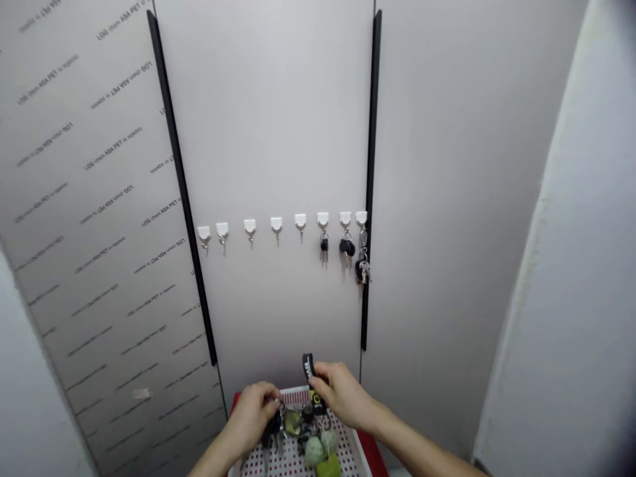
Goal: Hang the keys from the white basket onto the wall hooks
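Note:
My left hand is closed at the basket's left side, its fingertips pinching a bunch of keys by the ring. A black wrist-strap keychain with white lettering and a yellow patch is held in my right hand, between thumb and fingers. Its lower end reaches down to the other key bunches. Below both hands is a white perforated basket. Pale green round charms, a bright green charm and a yellowish round fob lie in it among keys, partly overlapping.
White adhesive hooks run in a row across the pale cabinet door. Keys hang from the three rightmost: one small set, another set and a longer bunch. Black handle strips border the door. Something red supports the basket.

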The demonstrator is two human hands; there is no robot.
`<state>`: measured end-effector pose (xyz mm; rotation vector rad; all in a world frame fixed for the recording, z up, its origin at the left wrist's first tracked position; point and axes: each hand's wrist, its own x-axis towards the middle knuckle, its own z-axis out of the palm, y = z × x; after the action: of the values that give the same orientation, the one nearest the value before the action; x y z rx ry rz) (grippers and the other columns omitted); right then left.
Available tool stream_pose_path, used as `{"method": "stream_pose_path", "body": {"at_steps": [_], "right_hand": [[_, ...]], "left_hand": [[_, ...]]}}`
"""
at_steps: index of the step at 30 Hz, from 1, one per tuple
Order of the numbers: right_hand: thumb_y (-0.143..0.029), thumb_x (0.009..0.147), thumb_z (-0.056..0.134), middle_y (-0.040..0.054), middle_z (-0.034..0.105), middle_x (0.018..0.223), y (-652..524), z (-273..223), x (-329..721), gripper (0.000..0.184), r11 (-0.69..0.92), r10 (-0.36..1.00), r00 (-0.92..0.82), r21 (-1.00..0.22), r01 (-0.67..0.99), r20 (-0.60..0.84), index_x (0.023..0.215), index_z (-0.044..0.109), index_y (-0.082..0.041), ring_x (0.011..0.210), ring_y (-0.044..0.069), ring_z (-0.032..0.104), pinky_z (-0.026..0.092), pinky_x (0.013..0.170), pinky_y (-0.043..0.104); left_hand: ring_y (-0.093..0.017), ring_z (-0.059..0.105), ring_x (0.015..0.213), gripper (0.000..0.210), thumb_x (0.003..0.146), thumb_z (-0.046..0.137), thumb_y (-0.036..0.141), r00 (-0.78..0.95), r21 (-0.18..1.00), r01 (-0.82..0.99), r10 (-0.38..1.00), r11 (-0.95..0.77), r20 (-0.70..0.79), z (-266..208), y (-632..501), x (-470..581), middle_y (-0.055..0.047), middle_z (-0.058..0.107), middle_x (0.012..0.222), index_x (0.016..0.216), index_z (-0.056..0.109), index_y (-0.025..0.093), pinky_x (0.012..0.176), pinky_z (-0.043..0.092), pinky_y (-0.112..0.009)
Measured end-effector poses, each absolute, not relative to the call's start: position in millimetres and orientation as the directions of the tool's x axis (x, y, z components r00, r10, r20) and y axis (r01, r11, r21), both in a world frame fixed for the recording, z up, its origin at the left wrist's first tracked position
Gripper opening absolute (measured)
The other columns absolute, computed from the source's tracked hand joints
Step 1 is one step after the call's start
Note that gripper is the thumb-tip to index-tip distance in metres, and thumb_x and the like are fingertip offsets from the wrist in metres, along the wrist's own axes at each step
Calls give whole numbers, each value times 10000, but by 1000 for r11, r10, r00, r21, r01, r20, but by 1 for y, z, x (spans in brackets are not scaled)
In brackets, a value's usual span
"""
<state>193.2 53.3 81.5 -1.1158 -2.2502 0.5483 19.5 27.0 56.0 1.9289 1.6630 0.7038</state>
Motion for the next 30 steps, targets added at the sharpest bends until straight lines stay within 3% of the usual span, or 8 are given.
{"method": "stream_pose_path", "body": {"at_steps": [4,9,12,15,18,22,28,30], "right_hand": [[-192,659,366,-44,345,439,51,73,199,207,550,830,-507,-500,669,233,528,508,-116,442,45,241,180,402,170],[-242,634,419,-29,416,424,61,83,219,217,538,826,-550,-463,704,123,527,559,-114,405,45,286,200,385,169],[-302,661,395,14,541,586,83,128,237,259,519,854,-394,-527,673,339,667,585,-126,497,82,428,308,469,179],[-344,675,376,62,554,836,114,184,249,332,462,758,18,-557,690,652,901,522,-149,672,124,488,353,611,224],[-357,641,421,83,548,867,143,218,251,437,370,700,188,-575,730,689,1027,425,-152,713,154,502,363,632,263],[-336,627,428,55,573,743,158,237,248,354,325,693,235,-587,742,682,943,471,-182,668,162,514,376,593,276],[-290,604,434,35,567,730,147,274,258,318,462,513,294,-548,697,806,896,498,-181,682,149,512,381,641,283],[-245,611,414,33,563,738,149,273,261,333,525,550,279,-586,617,787,928,481,-169,623,125,518,399,600,263]], "left_hand": [[-123,471,656,173,575,400,167,193,555,810,980,-189,52,51,32,30,-4,562,673,637,560,156,595,321,-211],[-135,477,703,259,616,413,235,172,584,746,940,-320,296,116,67,52,-50,562,795,825,532,139,654,342,-235],[-133,490,674,328,628,425,275,71,612,696,885,-375,460,175,101,71,-70,556,826,914,490,127,651,353,-247],[-153,504,705,406,602,462,348,-109,679,647,840,-346,532,217,133,96,-84,558,833,944,470,129,632,363,-257],[-162,518,670,322,583,478,362,-191,729,618,843,-295,503,235,154,122,-73,581,725,812,534,143,586,365,-255],[-159,520,608,220,618,411,322,-211,720,639,839,-269,501,250,160,138,-51,575,605,633,560,160,535,355,-248],[-102,499,534,220,619,382,329,-146,677,524,728,-517,669,272,138,120,2,539,546,613,519,157,494,344,-193],[-92,485,510,213,611,391,336,-73,658,500,729,-563,680,263,131,111,17,519,513,591,502,156,482,339,-185]]}}
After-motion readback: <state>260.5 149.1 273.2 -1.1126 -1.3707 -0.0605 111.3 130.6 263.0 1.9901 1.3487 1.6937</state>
